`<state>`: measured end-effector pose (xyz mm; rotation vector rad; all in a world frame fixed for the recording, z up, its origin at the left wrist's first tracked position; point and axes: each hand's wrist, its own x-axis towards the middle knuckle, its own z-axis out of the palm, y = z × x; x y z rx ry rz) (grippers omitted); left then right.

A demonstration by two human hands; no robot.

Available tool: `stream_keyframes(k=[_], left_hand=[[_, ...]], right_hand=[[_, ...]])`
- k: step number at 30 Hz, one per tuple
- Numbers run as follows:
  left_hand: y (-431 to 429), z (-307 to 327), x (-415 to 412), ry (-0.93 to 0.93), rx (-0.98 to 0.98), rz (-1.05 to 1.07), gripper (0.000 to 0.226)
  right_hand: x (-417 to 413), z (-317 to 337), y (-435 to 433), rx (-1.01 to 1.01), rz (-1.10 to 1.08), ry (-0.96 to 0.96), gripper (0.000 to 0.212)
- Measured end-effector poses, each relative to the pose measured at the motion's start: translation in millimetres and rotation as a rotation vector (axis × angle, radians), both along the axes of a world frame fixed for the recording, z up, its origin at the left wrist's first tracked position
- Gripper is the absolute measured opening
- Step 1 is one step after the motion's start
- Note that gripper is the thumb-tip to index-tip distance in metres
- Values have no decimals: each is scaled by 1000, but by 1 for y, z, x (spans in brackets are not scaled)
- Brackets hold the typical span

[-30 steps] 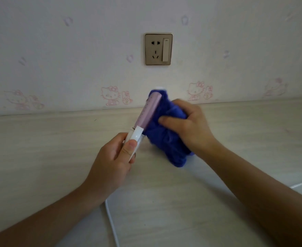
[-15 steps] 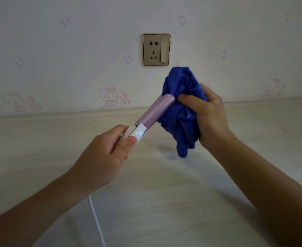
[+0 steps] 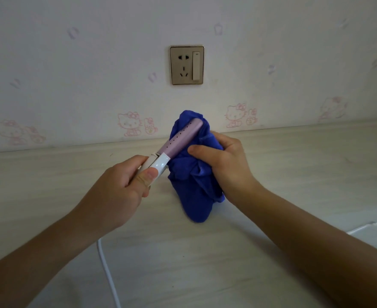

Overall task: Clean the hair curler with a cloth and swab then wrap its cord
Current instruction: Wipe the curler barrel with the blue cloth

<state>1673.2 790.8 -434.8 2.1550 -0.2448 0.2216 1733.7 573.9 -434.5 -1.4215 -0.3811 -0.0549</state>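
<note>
My left hand (image 3: 118, 192) grips the white handle of the hair curler (image 3: 178, 141), whose lilac barrel points up and to the right. A bunched blue cloth (image 3: 194, 185) is wrapped against the barrel's right side and far end. My right hand (image 3: 223, 163) grips that cloth, thumb pressing it near the barrel's base. The curler's white cord (image 3: 107, 276) runs from under my left wrist down to the bottom edge. No swab is in view.
A pale wooden tabletop (image 3: 49, 196) meets a wall with cartoon cat stickers. A gold wall socket with a switch (image 3: 187, 65) is above the curler. Another stretch of white cord, or its plug end (image 3: 365, 227), lies at the right beside my right forearm.
My right hand slid the cloth up to the barrel's tip, then back down toward the handle. The barrel tilted more to the right. My left hand kept its hold.
</note>
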Motion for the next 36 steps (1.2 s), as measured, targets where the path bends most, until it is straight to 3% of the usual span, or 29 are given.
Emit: stream_keyframes(k=[4,6,12,24,28,31,36], left_hand=[[-6,-5,-1,1,9,-47,28],[-9,-7,-1,6,6,-55,26],[-8,-2,3,-48,19,-10,26],[-5,-7,-10,47,-129,-29,37],[-6,-7,-11,33,-110,-72,42],[-11,-3,-8,-3,-110,-65,40],[-2,5,-12,-54,-154,-17,31]], right_hand=[[7,11,-25,143,-163,71,21],[9,13,-32,172,-139,121,18],[0,0,-6,134,119,152,11],[-2,-3,0,18,34,21,18],[7,10,-26,221,-88,138,11],[9,16,-30,226,53,203,6],[-6,0,-2,12,309,187,9]])
